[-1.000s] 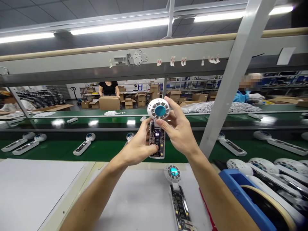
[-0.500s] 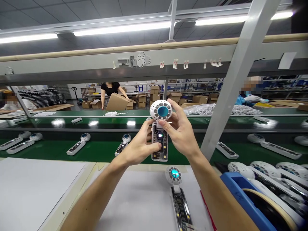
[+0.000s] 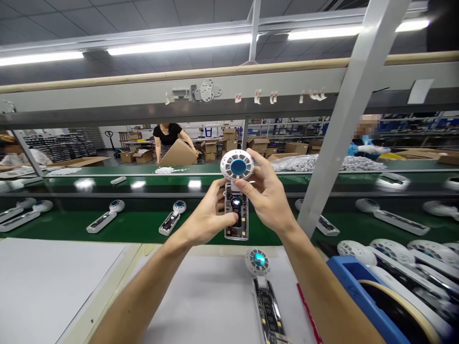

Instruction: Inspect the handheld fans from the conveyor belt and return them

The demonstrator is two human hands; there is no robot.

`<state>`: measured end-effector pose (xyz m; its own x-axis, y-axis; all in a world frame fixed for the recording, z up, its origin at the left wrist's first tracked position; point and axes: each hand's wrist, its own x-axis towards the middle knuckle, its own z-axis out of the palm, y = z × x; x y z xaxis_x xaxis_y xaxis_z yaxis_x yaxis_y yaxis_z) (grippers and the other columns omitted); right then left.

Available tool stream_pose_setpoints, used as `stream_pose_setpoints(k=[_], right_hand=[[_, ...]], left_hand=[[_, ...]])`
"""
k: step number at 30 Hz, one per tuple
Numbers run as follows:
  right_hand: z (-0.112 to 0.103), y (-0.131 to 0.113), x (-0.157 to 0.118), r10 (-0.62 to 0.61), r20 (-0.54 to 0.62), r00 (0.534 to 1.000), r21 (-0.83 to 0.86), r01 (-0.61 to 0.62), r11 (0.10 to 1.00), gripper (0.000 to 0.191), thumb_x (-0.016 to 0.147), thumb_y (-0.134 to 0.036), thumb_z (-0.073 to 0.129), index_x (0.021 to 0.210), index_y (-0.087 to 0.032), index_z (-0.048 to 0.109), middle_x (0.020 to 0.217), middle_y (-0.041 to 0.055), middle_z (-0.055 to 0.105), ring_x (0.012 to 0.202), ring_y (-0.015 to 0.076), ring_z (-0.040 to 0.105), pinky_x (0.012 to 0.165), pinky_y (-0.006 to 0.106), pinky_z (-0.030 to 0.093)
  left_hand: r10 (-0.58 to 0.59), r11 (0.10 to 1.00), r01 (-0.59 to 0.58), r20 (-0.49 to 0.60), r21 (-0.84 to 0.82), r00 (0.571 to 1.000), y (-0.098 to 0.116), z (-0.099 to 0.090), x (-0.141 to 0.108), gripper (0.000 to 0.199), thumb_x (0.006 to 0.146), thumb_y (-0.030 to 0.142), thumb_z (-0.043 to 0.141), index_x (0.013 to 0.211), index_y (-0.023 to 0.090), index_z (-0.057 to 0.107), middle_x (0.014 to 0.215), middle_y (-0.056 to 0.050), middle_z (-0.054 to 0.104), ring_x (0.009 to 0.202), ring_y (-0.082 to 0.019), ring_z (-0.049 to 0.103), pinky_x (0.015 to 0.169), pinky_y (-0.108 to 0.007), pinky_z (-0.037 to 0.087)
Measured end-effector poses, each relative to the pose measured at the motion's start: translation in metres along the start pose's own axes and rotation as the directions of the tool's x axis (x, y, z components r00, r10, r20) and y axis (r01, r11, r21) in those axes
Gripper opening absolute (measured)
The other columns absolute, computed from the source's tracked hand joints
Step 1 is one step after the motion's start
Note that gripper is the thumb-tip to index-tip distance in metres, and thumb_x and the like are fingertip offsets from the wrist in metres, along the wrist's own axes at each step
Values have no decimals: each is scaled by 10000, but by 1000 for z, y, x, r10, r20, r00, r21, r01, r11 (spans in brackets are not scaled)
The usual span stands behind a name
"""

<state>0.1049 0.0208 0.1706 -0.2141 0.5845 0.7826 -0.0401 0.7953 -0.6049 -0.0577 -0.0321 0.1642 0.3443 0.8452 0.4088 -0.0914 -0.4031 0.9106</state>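
Both hands hold one handheld device (image 3: 236,224) upright in front of me. Its round white head has a ring of slots and a blue centre (image 3: 238,167); its clear body shows a circuit board with a small lit display. My left hand (image 3: 211,217) grips the body from the left, thumb on its front. With its thumb at the neck and fingers behind the head, my right hand (image 3: 267,193) grips the top. A second such device (image 3: 268,310) lies on the white work surface (image 3: 193,296) below, its centre shining turquoise.
Several similar devices lie on the green conveyor belt (image 3: 136,224). At right, more are piled beside a blue tape dispenser (image 3: 353,282). A slanted metal post (image 3: 344,114) rises right of my hands. A red stick-like item (image 3: 307,310) lies near my right forearm. Co-workers stand across the line.
Devices on the near belt have shifted left, while a white piece on the far belt has moved slightly right. The held device's centre looks darker blue. My grip is unchanged.
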Motion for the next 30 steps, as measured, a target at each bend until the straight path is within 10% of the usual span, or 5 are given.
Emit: stream_pose_setpoints(k=[13,18,23,30], right_hand=[[0,-6,-2,-70,-3,998,-46,69,997,627,931,-345,701,1494,-344,425,1233,32,660,1068,243,658,920,417,574],[2,-12,-6,-173,109,979,-101,184,978,615,890,-290,754,1439,-415,509,1407,-19,597,1267,248,564,1074,437,475],[-15,-22,-5,11,202,979,-101,10,995,591,914,-366,714,1460,-419,493,1406,-12,614,1340,251,528,1102,457,459],[-37,-6,6,64,-65,996,-176,-75,982,268,879,-334,700,1137,-264,720,1177,42,711,1125,241,653,938,393,557]], left_hand=[[30,1000,-30,40,-2,999,-3,-4,1,745,768,171,761,1408,260,390,1392,-99,550,1198,-249,600,1024,-392,500],[108,994,-106,-162,21,981,-12,-3,7,398,718,213,792,1078,169,627,973,-55,701,917,-218,674,784,-308,554],[418,869,-137,-556,476,718,-25,-18,16,248,624,248,821,798,161,668,799,-31,697,774,-193,657,725,-289,535],[521,852,-365,-685,376,510,26,-19,-15,128,761,258,708,720,215,594,703,20,642,690,-162,666,739,-334,600]])
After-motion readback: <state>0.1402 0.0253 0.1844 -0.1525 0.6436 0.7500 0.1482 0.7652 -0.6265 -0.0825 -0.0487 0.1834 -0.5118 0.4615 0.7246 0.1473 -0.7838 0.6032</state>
